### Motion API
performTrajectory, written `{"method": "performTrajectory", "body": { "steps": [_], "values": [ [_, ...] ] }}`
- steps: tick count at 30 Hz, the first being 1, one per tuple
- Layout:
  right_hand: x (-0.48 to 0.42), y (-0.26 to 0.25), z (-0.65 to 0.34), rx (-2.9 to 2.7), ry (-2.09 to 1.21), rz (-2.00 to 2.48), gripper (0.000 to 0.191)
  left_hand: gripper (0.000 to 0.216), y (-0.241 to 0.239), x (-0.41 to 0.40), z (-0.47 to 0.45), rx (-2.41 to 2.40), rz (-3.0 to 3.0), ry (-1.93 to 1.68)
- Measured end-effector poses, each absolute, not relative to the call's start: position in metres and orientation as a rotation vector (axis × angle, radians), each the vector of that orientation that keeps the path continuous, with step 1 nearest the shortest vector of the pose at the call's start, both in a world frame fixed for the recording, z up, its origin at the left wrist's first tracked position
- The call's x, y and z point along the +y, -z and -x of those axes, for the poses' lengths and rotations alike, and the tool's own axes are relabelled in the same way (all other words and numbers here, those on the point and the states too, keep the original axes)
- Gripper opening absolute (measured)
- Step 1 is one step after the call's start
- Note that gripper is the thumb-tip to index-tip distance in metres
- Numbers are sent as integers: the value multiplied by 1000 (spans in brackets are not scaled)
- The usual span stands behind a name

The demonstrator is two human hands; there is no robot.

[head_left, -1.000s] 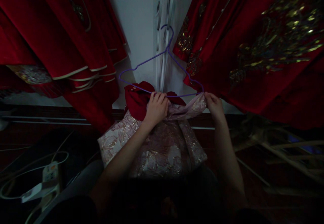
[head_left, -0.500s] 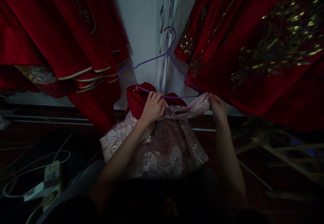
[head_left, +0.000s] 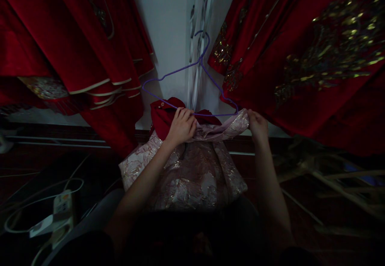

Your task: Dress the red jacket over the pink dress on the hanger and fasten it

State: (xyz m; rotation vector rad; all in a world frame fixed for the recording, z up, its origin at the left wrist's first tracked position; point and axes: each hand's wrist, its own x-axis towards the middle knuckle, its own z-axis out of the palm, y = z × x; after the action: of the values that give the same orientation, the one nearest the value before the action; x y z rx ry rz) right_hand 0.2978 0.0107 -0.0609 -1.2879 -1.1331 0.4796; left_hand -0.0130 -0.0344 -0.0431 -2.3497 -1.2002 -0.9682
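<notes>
A pale pink brocade garment (head_left: pixel 195 173) with a metallic pattern lies across my lap, its waist edge raised toward a purple hanger (head_left: pixel 180 72). My left hand (head_left: pixel 183 126) is closed over the garment's top edge and the hanger's bottom bar, fingers curled down. Pinched in my right hand (head_left: pixel 258 124) is the right end of that edge, stretched out beside the hanger's right corner. Red cloth (head_left: pixel 164 117) with a small beaded ornament sits behind my left hand. The hanger's hook points up in front of a pale wall. How the fabric joins the hanger is hidden.
Red garments (head_left: pixel 90 49) hang at the left, and a red gold-sequinned garment (head_left: pixel 300 77) hangs at the right. A power strip (head_left: pixel 62 214) with white cables lies at lower left. Dim wooden slats (head_left: pixel 339 185) stand at lower right.
Almost nothing differs. My right hand and the fabric end it pinches have shifted very slightly; the left hand keeps its place.
</notes>
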Motion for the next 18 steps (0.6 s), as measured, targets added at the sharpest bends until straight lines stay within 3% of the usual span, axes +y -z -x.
{"method": "performTrajectory", "body": {
  "steps": [9,18],
  "values": [
    [10,49,-288,-1161,-472,1265,44,24,43,-33,14,-1186,2365,999],
    [43,-11,-235,-1536,-94,1250,41,23,43,-32,14,-1204,2367,995]
  ]
}}
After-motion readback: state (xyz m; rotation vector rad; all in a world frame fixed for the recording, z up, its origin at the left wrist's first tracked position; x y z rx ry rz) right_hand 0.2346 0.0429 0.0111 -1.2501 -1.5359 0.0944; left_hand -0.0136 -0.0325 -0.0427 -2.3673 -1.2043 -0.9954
